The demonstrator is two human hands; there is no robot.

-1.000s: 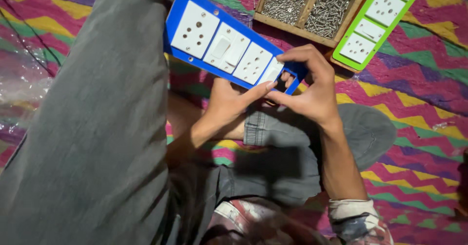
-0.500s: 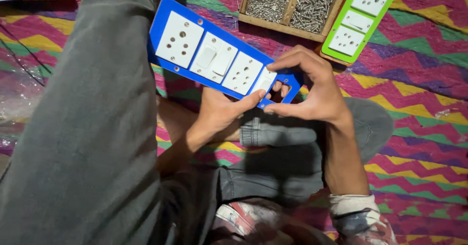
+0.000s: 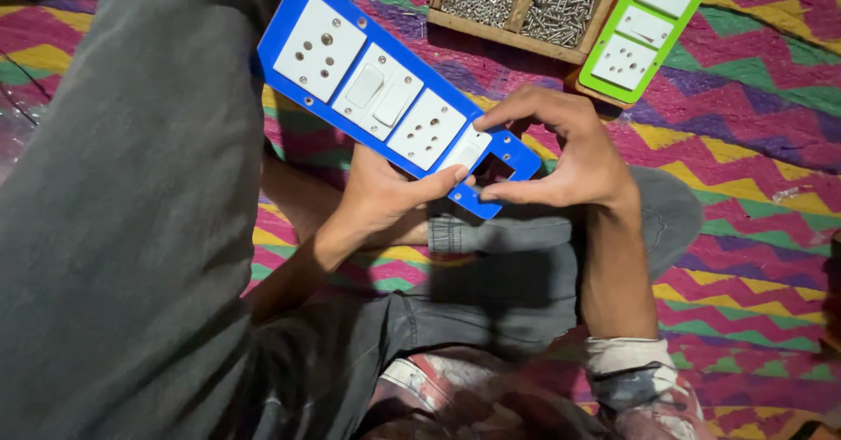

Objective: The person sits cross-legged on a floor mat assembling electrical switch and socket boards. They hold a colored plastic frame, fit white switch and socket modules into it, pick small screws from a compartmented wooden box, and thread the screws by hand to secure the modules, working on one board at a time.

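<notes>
Blue switch plate [image 3: 399, 98] now nearer, lower in view; left hand [image 3: 385, 197] grips underside, right hand [image 3: 569, 155] fingers pinch end.

A woven mat [image 3: 753, 204] with zigzag bands of purple, pink, yellow, green and orange covered the floor across the whole scene. At the far side a shallow wooden tray [image 3: 524, 7] stood on it, split into compartments filled with small metal screws. Just right of the tray lay a green board [image 3: 648, 28] fitted with white sockets and a switch. The light was dim and warm, with deep shadow along the right edge. No walls or windows showed.
</notes>
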